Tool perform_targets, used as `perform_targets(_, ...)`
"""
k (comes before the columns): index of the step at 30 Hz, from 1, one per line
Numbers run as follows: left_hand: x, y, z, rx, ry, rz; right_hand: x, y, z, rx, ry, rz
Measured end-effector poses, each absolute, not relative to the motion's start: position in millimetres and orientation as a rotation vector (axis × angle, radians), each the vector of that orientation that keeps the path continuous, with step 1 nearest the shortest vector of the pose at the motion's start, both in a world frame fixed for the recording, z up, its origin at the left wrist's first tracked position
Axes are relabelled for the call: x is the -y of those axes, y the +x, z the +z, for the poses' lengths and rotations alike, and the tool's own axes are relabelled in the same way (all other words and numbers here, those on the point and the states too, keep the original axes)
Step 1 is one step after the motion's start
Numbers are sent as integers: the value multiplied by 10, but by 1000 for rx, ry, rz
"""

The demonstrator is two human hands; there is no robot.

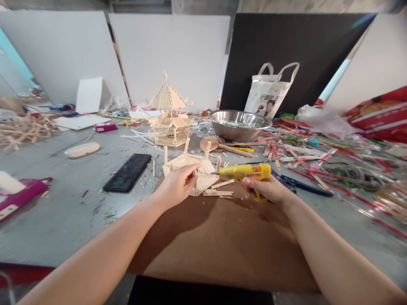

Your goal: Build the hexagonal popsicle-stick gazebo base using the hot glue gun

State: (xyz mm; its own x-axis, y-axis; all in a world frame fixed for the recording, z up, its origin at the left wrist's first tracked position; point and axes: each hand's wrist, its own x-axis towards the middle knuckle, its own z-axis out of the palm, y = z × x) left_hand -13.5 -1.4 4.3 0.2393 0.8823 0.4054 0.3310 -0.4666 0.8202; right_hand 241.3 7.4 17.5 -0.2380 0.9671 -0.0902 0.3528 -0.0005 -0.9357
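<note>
My right hand [267, 188] grips a yellow hot glue gun [244, 171] by its handle. The nozzle points left and sits over the wooden-stick base [206, 181], a many-sided platform with upright posts. My left hand [178, 184] is at the front left of this base, thumb and fingers closed in a pinch. A small wooden stick appears to be between the fingertips, mostly hidden by them. Several short loose wooden sticks [218, 193] lie beside the base on the brown board [203, 241].
Behind the base stands a wooden-stick pagoda [168, 101]. A black phone [127, 173] lies left, near a white oval case [82, 150]. To the right are blue-handled pliers [308, 185] and wrapped craft pieces. A metal bowl [238, 131] and a bag [267, 95] stand behind.
</note>
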Motion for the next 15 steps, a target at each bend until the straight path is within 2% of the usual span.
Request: perform_targets(15,7,-130,47,-1129,2034,1172,-76,2399,174,1683,-1333,1253)
